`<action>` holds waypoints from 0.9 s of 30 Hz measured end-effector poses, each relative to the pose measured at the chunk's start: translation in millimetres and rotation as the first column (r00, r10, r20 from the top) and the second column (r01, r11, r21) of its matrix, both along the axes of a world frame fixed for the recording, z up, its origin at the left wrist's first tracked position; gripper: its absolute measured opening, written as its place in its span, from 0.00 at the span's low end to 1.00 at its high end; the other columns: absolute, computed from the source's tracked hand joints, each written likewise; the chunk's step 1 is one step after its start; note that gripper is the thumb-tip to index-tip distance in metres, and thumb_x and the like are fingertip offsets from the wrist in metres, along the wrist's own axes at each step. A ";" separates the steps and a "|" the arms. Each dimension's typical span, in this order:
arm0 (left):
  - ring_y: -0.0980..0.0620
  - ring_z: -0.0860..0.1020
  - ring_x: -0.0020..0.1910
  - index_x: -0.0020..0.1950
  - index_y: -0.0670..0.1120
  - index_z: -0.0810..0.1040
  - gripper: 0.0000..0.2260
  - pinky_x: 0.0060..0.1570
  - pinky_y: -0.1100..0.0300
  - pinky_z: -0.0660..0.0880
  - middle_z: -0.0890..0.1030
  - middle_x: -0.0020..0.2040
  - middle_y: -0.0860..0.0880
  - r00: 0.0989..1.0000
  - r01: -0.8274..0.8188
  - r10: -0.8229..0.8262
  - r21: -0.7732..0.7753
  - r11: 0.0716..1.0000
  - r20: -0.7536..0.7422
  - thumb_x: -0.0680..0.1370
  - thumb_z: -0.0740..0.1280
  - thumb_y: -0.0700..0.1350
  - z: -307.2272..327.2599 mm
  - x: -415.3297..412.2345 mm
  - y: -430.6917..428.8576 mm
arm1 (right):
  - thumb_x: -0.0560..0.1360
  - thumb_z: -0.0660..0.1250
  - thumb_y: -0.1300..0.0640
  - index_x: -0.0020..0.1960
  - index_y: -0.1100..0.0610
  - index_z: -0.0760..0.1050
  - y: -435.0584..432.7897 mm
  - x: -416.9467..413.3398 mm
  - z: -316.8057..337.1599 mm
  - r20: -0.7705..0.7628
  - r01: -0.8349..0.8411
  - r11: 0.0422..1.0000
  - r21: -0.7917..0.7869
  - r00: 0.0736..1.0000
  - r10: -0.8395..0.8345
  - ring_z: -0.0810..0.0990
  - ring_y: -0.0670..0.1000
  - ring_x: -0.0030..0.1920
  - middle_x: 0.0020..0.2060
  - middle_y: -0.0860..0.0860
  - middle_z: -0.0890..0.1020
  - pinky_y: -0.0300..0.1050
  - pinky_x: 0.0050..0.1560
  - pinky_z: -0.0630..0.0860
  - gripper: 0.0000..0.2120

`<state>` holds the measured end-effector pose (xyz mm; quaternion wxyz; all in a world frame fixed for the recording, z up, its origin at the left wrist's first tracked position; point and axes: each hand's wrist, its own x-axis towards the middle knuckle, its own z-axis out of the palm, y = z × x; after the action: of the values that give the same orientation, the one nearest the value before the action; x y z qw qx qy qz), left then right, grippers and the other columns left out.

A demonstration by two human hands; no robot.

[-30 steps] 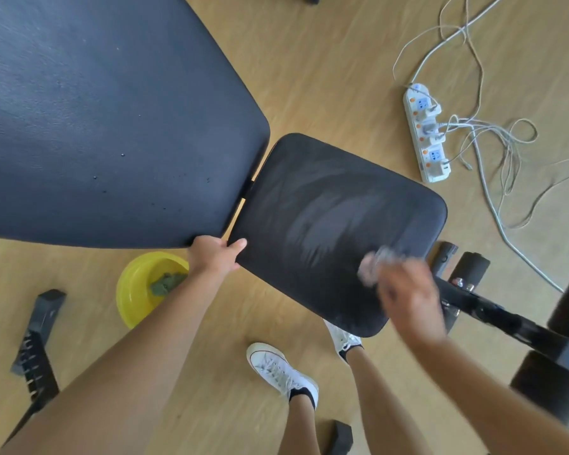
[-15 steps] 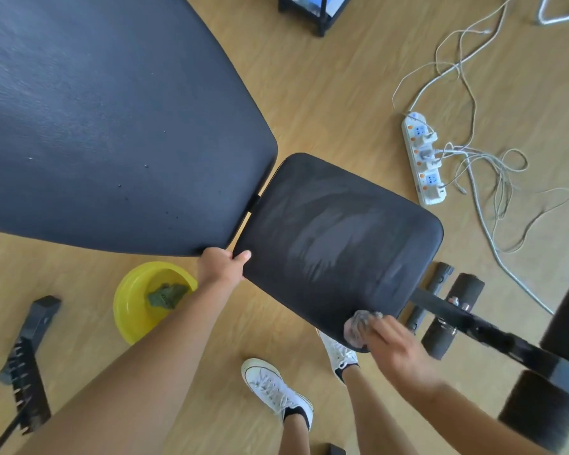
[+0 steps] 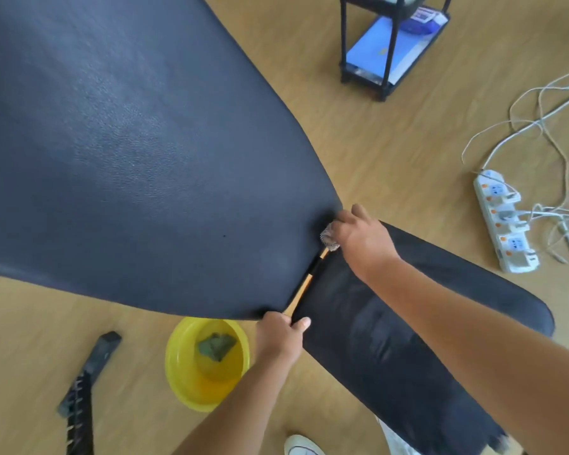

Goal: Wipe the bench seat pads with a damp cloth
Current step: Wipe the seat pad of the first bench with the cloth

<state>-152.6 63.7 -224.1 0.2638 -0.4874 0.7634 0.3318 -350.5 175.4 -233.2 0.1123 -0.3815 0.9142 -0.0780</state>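
Observation:
The large black back pad [image 3: 119, 152] of the bench fills the upper left. The smaller black seat pad [image 3: 391, 349] lies to its right and shows wet streaks. My right hand [image 3: 362, 238] presses a crumpled grey cloth [image 3: 329, 238] against the back pad's near right corner, just above the gap between the pads. My left hand [image 3: 280, 336] grips the near left corner of the seat pad, thumb on top.
A yellow basin [image 3: 184, 385] with a green rag [image 3: 216, 346] stands on the wooden floor under the pads. A white power strip [image 3: 503, 221] with loose cables lies at the right. A black shelf rack [image 3: 388, 44] stands at the top. The black bench foot [image 3: 86, 389] lies lower left; my white shoe [image 3: 303, 446] is below.
My right hand has carried the cloth from the seat pad's near right edge up across the seat to the back pad's corner. The left hand has kept its grip. The view has shifted closer.

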 end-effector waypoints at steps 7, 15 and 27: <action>0.45 0.86 0.36 0.26 0.47 0.66 0.26 0.26 0.61 0.70 0.71 0.23 0.52 1.000 0.000 0.000 0.007 1.000 -0.021 0.78 0.74 0.51 3.0 0.6 0.4 | 0.80 0.61 0.62 0.46 0.62 0.82 101.9 -56.8 -1.4 0.388 0.461 0.830 0.313 0.736 -0.555 0.78 0.60 0.46 0.45 0.63 0.84 0.46 0.43 0.72 0.12; 0.45 0.88 0.42 0.37 0.42 0.80 0.17 0.30 0.62 0.77 0.86 0.37 0.45 0.997 -0.065 0.067 0.046 0.997 -0.041 0.78 0.74 0.53 -1.0 3.2 -0.3 | 0.82 0.62 0.61 0.30 0.55 0.69 71.9 -63.3 11.3 0.502 0.370 0.882 0.290 0.726 -0.470 0.72 0.58 0.38 0.31 0.56 0.73 0.41 0.29 0.62 0.21; 0.41 0.81 0.31 0.26 0.44 0.65 0.25 0.44 0.37 0.86 0.71 0.25 0.44 0.996 -0.083 0.086 0.107 0.991 -0.022 0.74 0.77 0.48 -5.2 4.1 -11.1 | 0.71 0.61 0.61 0.30 0.60 0.73 187.4 -48.5 38.7 0.413 0.301 0.785 0.542 0.718 -0.560 0.73 0.58 0.38 0.33 0.57 0.74 0.45 0.39 0.73 0.11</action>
<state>-148.5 52.6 -229.4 0.2650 -0.5000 0.7268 0.3893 -399.0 362.8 -194.5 0.4323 -0.0766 0.8985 -0.0021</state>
